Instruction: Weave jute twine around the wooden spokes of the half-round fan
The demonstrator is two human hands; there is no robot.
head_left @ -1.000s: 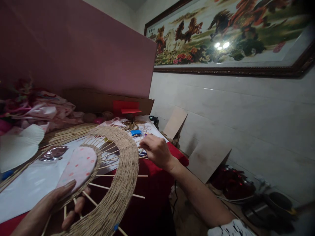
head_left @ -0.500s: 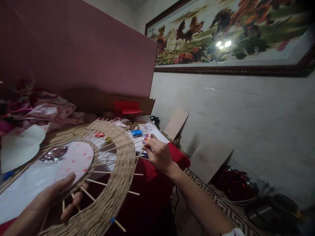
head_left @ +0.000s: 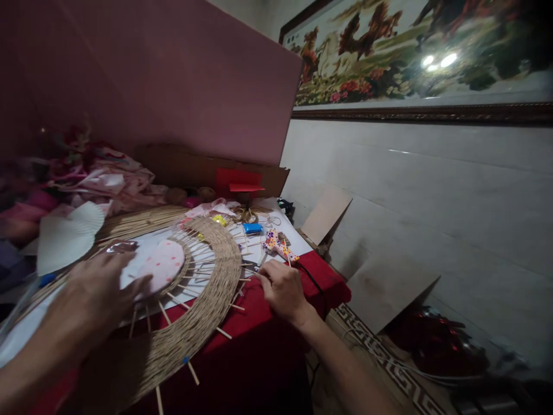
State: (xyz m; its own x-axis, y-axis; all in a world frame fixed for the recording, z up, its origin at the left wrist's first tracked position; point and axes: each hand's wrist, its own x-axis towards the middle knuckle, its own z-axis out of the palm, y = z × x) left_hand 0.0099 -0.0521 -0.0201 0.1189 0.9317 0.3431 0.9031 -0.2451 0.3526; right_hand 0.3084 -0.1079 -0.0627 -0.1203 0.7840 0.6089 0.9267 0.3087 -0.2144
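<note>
A round woven piece of tan cord on thin wooden sticks (head_left: 227, 259) lies tilted at the table's front edge, stick ends poking past its rim. At its centre is a pale pink spotted fabric pad (head_left: 163, 262). My left hand (head_left: 97, 288), slightly blurred, is spread over the left side of the pad with fingers apart. My right hand (head_left: 283, 288) is closed beside the right rim, near a dark-bladed tool (head_left: 250, 266). Whatever its fingertips hold is hidden. Just beyond it lies a flower-patterned glue gun (head_left: 279, 245).
A blue packet (head_left: 253, 229) and yellow bits (head_left: 219, 220) lie on the white sheet behind. At left are a white scalloped fan shape (head_left: 71, 236), a bundle of sticks (head_left: 138, 219) and pink fabric (head_left: 114, 178). A red cloth (head_left: 322, 282) covers the table's right corner.
My left hand has let go of the pad's edge and moved up over it. The woven piece has come down lower towards the table. My right hand has shifted slightly down; the view has turned left.
</note>
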